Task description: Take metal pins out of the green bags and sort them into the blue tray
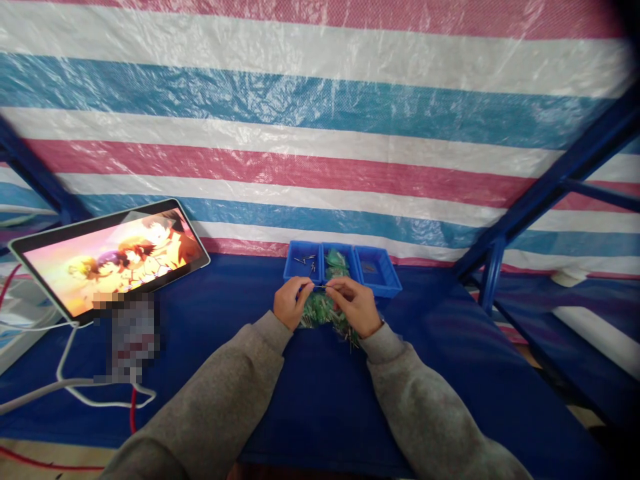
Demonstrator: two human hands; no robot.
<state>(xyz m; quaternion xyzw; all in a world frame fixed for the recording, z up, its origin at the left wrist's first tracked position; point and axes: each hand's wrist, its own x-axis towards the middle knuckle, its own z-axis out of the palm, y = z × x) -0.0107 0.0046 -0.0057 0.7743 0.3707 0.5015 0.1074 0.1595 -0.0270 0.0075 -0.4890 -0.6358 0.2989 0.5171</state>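
Note:
A thin metal rod (320, 287) spans the gap between my two hands, just in front of the blue bins. My left hand (293, 301) pinches its left end, and my right hand (354, 305) pinches the right end. Beneath and between the hands lies a pile of green plastic packets (319, 309) with thin metal pieces. The left blue bin (289, 267) holds several small metal parts. Green packets (337, 260) fill the middle bin, and the right blue bin (384, 283) contains a few small dark pieces.
A tablet (203, 267) showing a cartoon picture leans at the left, with white and red cables (65, 357) near it. Blue metal frame bars (493, 273) stand on the right. A striped plastic sheet (320, 160) hangs behind the blue table (320, 400).

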